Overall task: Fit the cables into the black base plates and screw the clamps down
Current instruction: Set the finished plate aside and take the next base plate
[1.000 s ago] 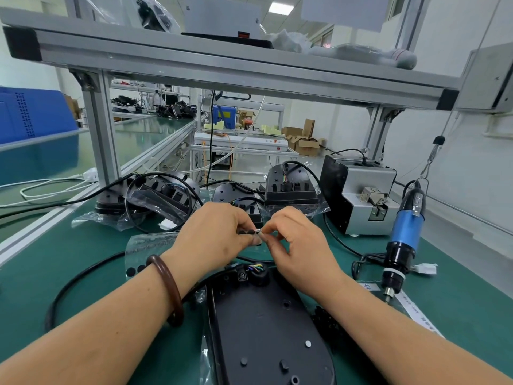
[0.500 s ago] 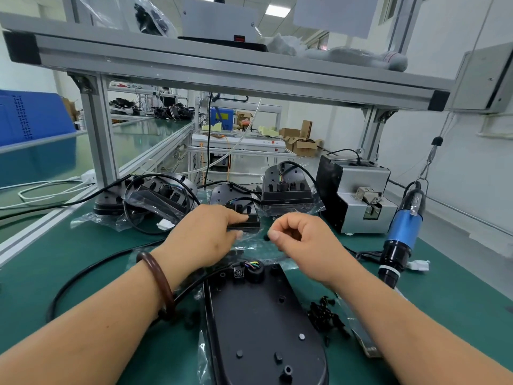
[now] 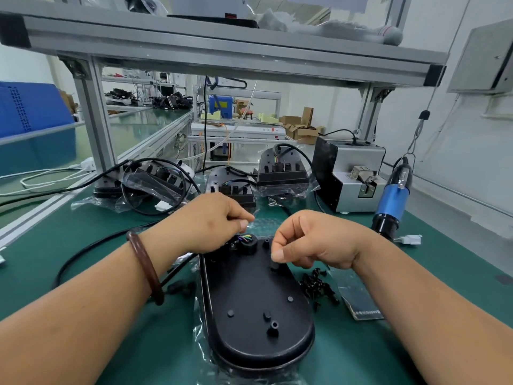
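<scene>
Base plate (image 3: pixel 255 307) lies flat on the table (image 3: pixel 33 245); the cable (image 3: pixel 111 236) enters its far end beneath the left hand (image 3: pixel 211 220). Both hands' fingers are curled, and the right hand (image 3: pixel 313 240) is pinched, contents indiscernible. Risk: the coloured wires (image 3: pixel 244 239) get crushed if the cable sits unseated at screwing.

Bare forearms (image 3: pixel 83 315), dark brown bangle (image 3: pixel 144 266) — behind left hand (image 3: pixel 211 220)

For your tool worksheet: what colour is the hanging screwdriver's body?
The screwdriver has a blue body with a black lower collar; it shows best in the head view.
</scene>
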`<action>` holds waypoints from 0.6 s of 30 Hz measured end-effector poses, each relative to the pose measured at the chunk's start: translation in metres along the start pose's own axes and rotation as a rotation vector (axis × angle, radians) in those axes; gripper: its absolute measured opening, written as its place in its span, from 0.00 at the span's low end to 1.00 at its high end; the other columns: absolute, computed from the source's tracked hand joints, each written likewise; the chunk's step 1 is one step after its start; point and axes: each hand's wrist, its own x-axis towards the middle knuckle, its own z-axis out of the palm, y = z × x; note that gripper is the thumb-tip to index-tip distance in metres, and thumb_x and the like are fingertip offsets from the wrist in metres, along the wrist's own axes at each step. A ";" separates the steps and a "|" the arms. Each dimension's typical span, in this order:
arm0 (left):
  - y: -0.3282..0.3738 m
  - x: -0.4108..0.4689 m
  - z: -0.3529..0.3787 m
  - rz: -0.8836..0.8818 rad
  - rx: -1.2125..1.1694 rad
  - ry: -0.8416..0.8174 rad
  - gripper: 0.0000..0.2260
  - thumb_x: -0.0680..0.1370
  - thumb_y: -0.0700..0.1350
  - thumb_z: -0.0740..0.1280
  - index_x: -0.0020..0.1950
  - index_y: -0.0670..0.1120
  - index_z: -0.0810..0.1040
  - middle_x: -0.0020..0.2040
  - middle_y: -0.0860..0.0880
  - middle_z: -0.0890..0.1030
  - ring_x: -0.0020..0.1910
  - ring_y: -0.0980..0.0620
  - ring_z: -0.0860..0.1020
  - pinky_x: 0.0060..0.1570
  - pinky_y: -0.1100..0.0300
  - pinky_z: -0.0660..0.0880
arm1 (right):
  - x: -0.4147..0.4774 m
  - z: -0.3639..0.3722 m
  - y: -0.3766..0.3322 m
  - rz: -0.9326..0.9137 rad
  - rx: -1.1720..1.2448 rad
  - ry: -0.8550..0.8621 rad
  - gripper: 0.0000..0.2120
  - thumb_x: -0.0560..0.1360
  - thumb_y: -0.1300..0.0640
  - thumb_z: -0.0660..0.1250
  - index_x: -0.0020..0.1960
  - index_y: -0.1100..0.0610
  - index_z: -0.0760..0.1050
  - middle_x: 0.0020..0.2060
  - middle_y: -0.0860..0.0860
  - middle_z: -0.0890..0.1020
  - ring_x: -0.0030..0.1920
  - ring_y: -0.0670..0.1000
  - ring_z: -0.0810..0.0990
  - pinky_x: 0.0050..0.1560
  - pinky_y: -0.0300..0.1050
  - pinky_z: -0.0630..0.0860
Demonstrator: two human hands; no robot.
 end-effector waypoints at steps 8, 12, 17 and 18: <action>0.003 -0.003 0.001 0.023 0.022 -0.008 0.11 0.79 0.49 0.64 0.59 0.57 0.80 0.59 0.58 0.80 0.56 0.61 0.75 0.51 0.69 0.64 | 0.003 0.002 0.001 0.023 -0.039 0.017 0.02 0.65 0.58 0.71 0.34 0.52 0.82 0.32 0.58 0.71 0.28 0.50 0.65 0.32 0.43 0.61; 0.004 -0.003 0.000 0.030 0.021 -0.013 0.11 0.79 0.49 0.64 0.59 0.57 0.79 0.59 0.58 0.80 0.52 0.63 0.73 0.50 0.70 0.63 | 0.004 0.001 0.002 0.018 -0.076 0.010 0.01 0.65 0.56 0.71 0.35 0.51 0.82 0.33 0.59 0.71 0.29 0.53 0.65 0.33 0.47 0.61; 0.003 -0.004 -0.001 0.034 0.017 -0.013 0.11 0.79 0.49 0.64 0.59 0.57 0.80 0.58 0.58 0.80 0.51 0.63 0.74 0.51 0.69 0.64 | 0.005 0.001 0.003 0.016 -0.119 -0.001 0.02 0.65 0.53 0.72 0.36 0.51 0.81 0.32 0.60 0.72 0.32 0.57 0.66 0.36 0.54 0.63; 0.003 -0.003 -0.001 0.035 0.014 -0.016 0.11 0.79 0.49 0.64 0.59 0.57 0.79 0.57 0.58 0.80 0.51 0.63 0.74 0.50 0.69 0.64 | 0.004 0.001 0.002 0.012 -0.119 -0.001 0.02 0.65 0.54 0.72 0.35 0.51 0.81 0.32 0.59 0.72 0.32 0.56 0.66 0.35 0.52 0.63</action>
